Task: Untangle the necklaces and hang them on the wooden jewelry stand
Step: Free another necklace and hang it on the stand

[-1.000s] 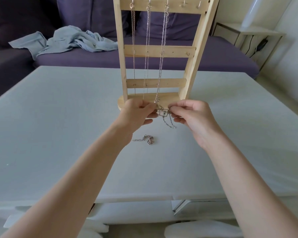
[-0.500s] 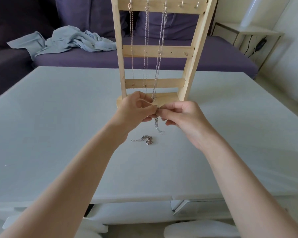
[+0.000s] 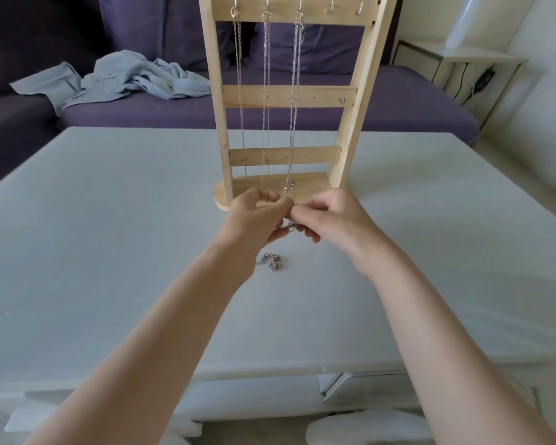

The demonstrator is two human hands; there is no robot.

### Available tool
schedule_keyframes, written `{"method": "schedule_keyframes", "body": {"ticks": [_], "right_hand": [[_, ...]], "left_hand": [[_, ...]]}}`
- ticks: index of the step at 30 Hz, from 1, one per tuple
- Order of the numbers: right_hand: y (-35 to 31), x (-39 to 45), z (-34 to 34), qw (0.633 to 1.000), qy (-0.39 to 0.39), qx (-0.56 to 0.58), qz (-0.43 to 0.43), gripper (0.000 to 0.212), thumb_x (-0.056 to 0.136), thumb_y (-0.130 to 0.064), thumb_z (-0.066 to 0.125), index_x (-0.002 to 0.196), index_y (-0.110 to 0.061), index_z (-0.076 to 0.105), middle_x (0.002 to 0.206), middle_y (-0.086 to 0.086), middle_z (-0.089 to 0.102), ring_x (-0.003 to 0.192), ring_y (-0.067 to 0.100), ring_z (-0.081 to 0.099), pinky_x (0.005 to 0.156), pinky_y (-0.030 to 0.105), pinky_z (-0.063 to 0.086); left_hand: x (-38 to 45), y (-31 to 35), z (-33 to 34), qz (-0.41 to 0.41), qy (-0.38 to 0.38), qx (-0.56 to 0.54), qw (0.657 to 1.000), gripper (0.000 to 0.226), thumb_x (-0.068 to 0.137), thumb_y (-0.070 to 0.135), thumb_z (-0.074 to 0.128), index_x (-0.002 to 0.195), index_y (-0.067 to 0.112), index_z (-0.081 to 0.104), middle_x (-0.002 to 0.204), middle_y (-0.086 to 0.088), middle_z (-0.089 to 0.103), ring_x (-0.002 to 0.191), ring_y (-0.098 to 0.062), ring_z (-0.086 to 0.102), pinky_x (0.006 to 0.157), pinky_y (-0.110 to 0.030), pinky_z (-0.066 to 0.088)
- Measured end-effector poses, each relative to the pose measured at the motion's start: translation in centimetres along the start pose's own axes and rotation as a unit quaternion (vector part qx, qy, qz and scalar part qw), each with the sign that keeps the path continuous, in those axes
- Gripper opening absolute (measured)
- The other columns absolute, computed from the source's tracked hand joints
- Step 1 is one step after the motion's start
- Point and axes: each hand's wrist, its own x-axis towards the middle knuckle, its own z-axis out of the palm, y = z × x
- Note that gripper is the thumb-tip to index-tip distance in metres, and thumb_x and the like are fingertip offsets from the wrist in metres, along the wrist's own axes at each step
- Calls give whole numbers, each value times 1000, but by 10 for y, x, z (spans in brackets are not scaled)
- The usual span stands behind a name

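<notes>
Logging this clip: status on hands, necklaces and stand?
Left hand and right hand both pinching one chain. Three necklaces hung on stand. One more loose on table. Nothing in the way.

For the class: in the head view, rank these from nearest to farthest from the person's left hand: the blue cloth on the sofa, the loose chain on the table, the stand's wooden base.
From the left hand:
1. Wooden base, just behind the hand, touching or nearly so.
2. Loose chain on the table, below the hand, towards the person.
3. Blue cloth, far back left on the sofa.
</notes>
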Motion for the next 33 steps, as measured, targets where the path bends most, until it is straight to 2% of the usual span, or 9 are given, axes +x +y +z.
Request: {"method": "schedule_keyframes", "body": {"ticks": [2,5,9,14,18,24,28,30,33], "right_hand": [[1,3,2,999,38,33,-12,46,62,-34,58,68,12,54,61,8,49,59,16,45,59,30,39],[0,5,2,994,70,73,-43,30,67,-22,64,64,6,53,58,5,48,56,15,44,57,27,38],[1,2,6,990,82,-15,-116,23,72,-3,68,64,-14,50,57,-3,52,47,4,45,47,11,34],[5,5,5,990,27,-26,-139,30,74,2,62,72,-22,44,60,-6,50,48,4,44,53,15,37],[3,4,7,982,-8,-116,-152,23,76,0,61,82,-18,48,67,-6,51,57,7,44,61,23,39],[4,8,7,946,73,-248,-196,7,76,-1,58,74,-7,60,71,-1,48,67,17,44,54,22,31],[4,5,4,971,109,-139,-159,15,74,-8,63,61,-14,58,61,-10,53,55,2,48,52,13,34],[-2,1,5,992,57,-72,-83,22,75,-13,61,55,-19,55,49,-14,51,49,-1,45,50,8,33],[-4,0,10,999,-26,14,-24,16,66,-25,55,52,-18,52,61,-3,51,62,9,45,64,22,37]], "left_hand": [[0,2,0,-59,-45,-52,996,13,89,3,54,78,10,51,67,-1,52,53,-7,43,51,-16,45],[3,3,-2,-61,-48,-61,995,14,88,4,55,76,10,55,65,2,54,53,-6,40,50,-16,42],[4,-3,-8,-51,-50,35,997,8,88,11,61,85,6,68,70,1,56,60,-6,46,60,-16,48],[2,-1,-14,-64,-45,38,996,10,87,8,60,89,4,70,73,-2,64,60,-7,58,60,-14,51],[5,3,-18,-66,-3,-56,996,13,87,6,60,73,7,61,63,-1,55,55,-8,50,53,-14,47],[0,5,-13,-67,-45,-92,992,17,91,6,53,75,8,55,68,-3,54,44,-5,45,44,-15,41],[0,-3,-14,7,3,120,993,16,87,3,58,75,11,50,67,-1,59,45,1,54,49,-11,48],[-1,-7,-12,-1,1,122,993,15,87,2,59,77,9,49,69,-4,59,44,1,56,51,-12,50],[1,-7,-14,-34,34,41,998,9,89,2,53,82,6,50,72,-5,58,47,-6,60,55,-18,54]]}}
